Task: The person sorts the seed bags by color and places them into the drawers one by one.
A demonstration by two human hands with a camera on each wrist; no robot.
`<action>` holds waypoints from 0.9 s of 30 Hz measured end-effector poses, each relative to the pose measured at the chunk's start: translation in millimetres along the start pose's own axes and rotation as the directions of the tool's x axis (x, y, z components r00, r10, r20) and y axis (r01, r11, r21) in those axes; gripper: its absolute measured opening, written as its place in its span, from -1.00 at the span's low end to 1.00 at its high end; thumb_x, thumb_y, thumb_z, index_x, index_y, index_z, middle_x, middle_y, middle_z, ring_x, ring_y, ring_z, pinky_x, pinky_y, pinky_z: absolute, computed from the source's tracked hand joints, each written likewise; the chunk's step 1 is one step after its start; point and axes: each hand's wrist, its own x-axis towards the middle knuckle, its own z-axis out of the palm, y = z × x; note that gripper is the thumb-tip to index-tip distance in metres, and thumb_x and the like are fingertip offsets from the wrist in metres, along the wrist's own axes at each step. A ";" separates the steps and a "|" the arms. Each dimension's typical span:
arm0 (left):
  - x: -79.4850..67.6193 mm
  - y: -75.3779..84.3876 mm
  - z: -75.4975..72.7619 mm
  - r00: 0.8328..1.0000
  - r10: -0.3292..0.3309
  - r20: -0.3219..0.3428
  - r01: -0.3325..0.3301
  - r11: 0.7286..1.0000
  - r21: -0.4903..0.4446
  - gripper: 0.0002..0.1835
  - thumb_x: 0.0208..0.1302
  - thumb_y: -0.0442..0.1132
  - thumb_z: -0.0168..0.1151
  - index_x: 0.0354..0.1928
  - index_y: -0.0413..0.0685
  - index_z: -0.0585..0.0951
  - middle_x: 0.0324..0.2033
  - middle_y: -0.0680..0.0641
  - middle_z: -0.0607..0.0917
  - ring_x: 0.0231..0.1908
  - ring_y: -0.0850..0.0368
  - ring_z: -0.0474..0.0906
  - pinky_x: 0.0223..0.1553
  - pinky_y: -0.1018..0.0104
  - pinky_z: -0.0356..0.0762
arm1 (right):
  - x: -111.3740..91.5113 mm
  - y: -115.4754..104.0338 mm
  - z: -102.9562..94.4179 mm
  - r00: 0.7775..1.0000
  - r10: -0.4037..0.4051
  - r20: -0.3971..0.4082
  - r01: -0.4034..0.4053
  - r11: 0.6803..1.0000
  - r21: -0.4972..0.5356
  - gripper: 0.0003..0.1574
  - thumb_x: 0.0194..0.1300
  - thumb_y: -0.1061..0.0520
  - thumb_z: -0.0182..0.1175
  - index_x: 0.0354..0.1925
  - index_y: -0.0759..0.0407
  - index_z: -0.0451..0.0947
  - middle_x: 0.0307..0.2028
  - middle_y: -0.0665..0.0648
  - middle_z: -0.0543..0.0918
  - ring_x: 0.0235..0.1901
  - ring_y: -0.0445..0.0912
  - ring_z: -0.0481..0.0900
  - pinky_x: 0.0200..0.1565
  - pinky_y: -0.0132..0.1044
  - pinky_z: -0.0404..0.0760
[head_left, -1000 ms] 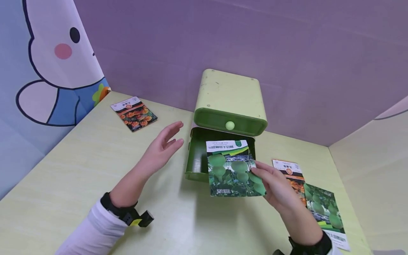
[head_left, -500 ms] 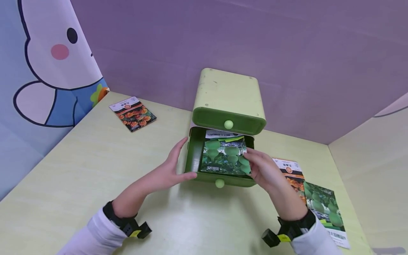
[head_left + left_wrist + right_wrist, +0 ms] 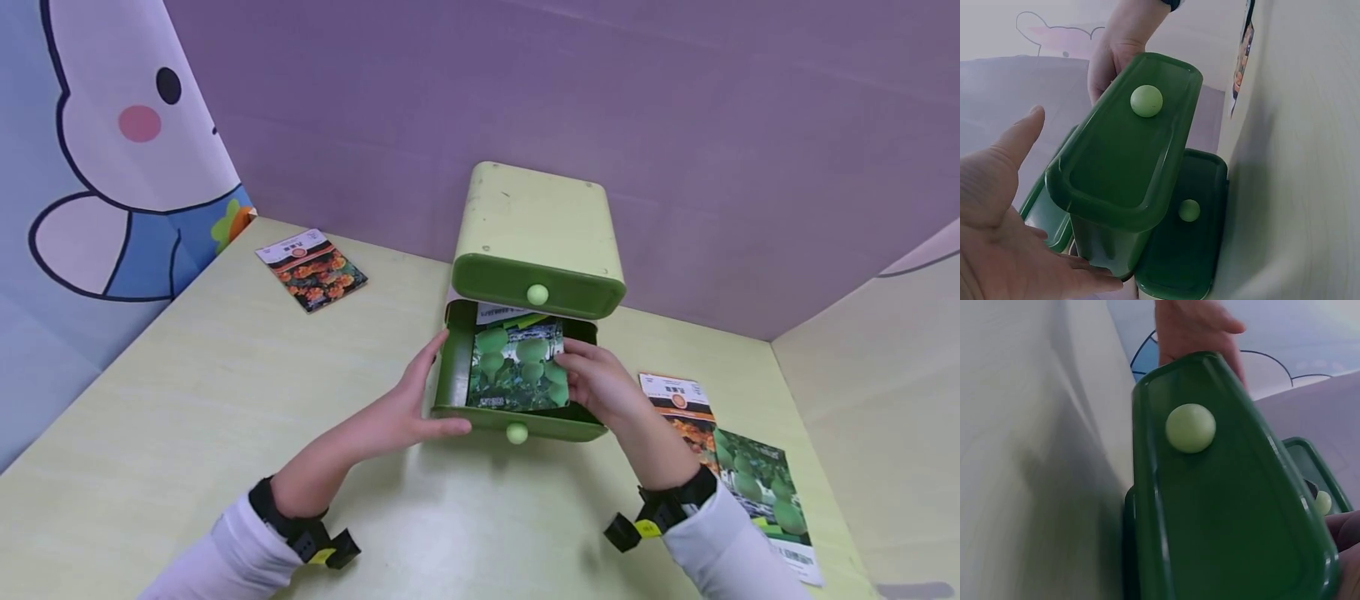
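A green seed packet with round gourds on it lies inside the pulled-out green drawer. My right hand pinches the packet's right edge, its fingers inside the drawer. Beside the drawer's front left corner is my left hand, thumb and fingers spread and straight; its fingertips touch the drawer side in the left wrist view. The drawer front with its pale round knob stands out past the others. In the right wrist view the drawer front hides the packet.
The drawer belongs to a small cream cabinet against a purple backdrop. A closed upper drawer sits above, a closed lower drawer below. One marigold packet lies at the left; another marigold packet and a gourd packet lie right.
My right hand has brought the gourd packet down into the drawer and slightly left. The left hand has moved in to the drawer's left side. The cabinet stays in place.
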 end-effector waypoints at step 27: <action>-0.3 -7.7 4.1 0.994 -0.097 -0.040 0.098 0.995 0.016 0.11 0.12 -0.13 0.30 0.43 -0.14 -0.32 0.40 -0.37 -0.24 0.34 -0.30 -0.18 0.27 -0.28 -0.03 | -73.6 15.2 -41.6 0.921 -0.316 -0.229 0.292 0.947 -0.132 -0.36 0.43 0.16 -0.09 0.32 0.47 0.05 0.10 0.01 0.51 0.06 -0.17 0.51 0.00 -0.48 0.53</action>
